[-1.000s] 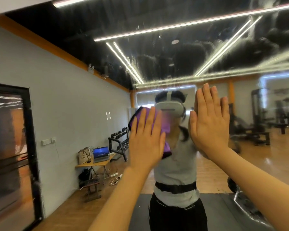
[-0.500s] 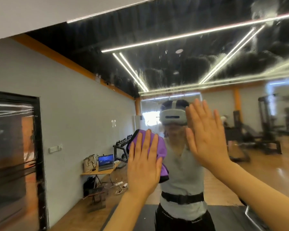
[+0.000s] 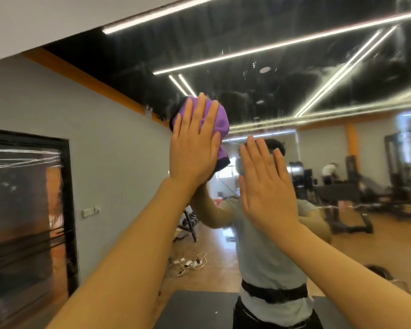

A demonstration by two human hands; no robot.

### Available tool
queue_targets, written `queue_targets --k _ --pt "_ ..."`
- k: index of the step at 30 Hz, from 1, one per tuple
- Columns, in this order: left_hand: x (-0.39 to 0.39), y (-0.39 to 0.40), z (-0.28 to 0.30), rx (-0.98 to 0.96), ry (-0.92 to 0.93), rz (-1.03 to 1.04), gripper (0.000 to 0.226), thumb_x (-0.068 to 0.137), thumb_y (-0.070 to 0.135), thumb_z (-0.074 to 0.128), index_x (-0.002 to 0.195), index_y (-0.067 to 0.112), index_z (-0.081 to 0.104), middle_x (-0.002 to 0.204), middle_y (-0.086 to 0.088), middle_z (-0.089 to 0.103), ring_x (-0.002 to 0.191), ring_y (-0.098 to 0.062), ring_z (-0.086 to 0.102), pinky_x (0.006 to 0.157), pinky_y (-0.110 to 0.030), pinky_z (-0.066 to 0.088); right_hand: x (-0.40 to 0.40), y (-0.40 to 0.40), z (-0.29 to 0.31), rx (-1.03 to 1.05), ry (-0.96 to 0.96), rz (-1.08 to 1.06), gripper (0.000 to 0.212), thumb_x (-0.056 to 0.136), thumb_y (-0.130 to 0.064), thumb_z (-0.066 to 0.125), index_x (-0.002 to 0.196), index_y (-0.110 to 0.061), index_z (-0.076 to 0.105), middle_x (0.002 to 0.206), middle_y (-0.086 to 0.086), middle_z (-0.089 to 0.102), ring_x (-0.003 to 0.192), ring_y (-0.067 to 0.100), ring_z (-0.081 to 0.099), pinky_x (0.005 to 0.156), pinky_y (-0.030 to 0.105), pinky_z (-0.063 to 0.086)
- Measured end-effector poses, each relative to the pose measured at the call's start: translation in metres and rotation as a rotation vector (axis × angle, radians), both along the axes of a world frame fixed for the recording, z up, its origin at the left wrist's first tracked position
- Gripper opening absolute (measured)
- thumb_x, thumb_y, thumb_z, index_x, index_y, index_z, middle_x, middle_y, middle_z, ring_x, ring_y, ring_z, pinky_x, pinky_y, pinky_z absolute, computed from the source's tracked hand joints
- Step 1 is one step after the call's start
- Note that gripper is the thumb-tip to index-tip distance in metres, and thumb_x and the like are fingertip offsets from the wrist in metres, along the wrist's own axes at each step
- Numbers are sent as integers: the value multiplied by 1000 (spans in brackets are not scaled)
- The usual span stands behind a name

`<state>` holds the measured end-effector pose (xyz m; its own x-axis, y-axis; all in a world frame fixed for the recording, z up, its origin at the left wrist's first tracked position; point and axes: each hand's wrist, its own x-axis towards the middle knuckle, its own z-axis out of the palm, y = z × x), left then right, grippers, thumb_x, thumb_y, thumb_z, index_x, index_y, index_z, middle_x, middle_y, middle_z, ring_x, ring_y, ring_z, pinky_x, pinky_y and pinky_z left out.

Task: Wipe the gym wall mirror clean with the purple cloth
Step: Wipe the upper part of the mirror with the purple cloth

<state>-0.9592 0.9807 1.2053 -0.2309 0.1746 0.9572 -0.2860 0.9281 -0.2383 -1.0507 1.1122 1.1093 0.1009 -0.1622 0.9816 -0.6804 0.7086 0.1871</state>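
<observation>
Two bare hands are raised flat against a gym wall mirror [image 3: 318, 74], seen from a head-worn camera. At left, the left hand [image 3: 195, 148] presses a bunched purple cloth [image 3: 220, 122] to the glass with straight, slightly spread fingers [image 3: 201, 108]; its grip is open-palmed, with nothing pinched. The cloth sits high on the mirror, partly hidden under the palm, its purple folds showing above and to the right of the fingers and a dark edge showing near the heel of the hand. At right and a little lower, the right hand [image 3: 265, 188] is held flat toward the glass just beside the cloth hand, fingers straight and close together, holding nothing; whether the palm actually touches the mirror cannot be told. Streaks and smears mark the upper part of the mirror, across the reflection of a black ceiling with long light strips [image 3: 282, 47]. Below, the glass reflects the person in a grey shirt [image 3: 271, 252] with a black belt, a wooden floor [image 3: 211, 264] with a tangle of white cables [image 3: 190, 263], a dark floor mat [image 3: 199, 307], and weight machines [image 3: 401, 184] far to the right. A grey wall with a black-framed door [image 3: 26, 224] stands to the left.
</observation>
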Motion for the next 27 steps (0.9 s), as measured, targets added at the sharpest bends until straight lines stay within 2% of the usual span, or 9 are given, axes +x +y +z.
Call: queue_targets --k 5,8,10,14,18,22,24,27 --pt "3 -5 -83 93 -10 2 66 105 48 3 158 12 19 166 -12 13 153 -29 5 125 -43 6 1 -1 0 -4 -4 17 59 105 -28 26 156 -1 22 165 17 14 154 30 12 124 49 11" --pt "11 -12 -143 87 -21 45 59 107 42 10 160 17 12 165 -12 14 153 -28 6 122 -45 9 2 0 0 -10 -6 12 60 103 -28 28 156 -1 23 165 17 15 153 31 14 123 49 11" --pt "14 -16 -157 68 -21 60 57 106 39 16 160 22 5 164 -10 14 153 -28 9 121 -46 12 4 0 0 -14 -11 9 60 103 -28 27 156 0 24 165 17 16 153 31 14 123 49 11" --pt "14 -14 -131 112 -17 74 57 107 43 9 158 19 14 164 -11 17 152 -27 7 123 -41 6 5 -1 -1 -7 -12 -2 60 103 -27 30 156 0 21 165 18 13 154 31 11 123 49 11" --pt "11 -12 -51 198 31 68 65 102 46 13 159 15 17 166 -9 10 153 -24 0 124 -37 -2 4 0 -1 1 2 -1 62 102 -26 35 157 0 20 166 17 11 154 31 9 124 49 9" --pt "15 -14 26 231 57 98 74 96 52 2 159 16 16 167 -8 9 154 -27 4 123 -38 2 4 -1 1 -5 8 -7 62 102 -26 36 157 -1 21 166 17 12 154 30 9 125 47 6" --pt "17 -17 40 228 45 120 74 97 54 3 159 16 16 167 -8 10 154 -28 5 124 -39 4 4 -1 1 -5 7 -5 61 103 -27 34 157 -1 21 166 16 13 154 30 9 125 46 5" --pt "16 -20 29 225 59 65 71 99 51 8 158 14 19 166 -10 12 153 -29 7 124 -40 6 3 -1 1 -9 5 10 59 105 -28 28 157 -1 21 166 16 14 154 29 10 125 48 9"
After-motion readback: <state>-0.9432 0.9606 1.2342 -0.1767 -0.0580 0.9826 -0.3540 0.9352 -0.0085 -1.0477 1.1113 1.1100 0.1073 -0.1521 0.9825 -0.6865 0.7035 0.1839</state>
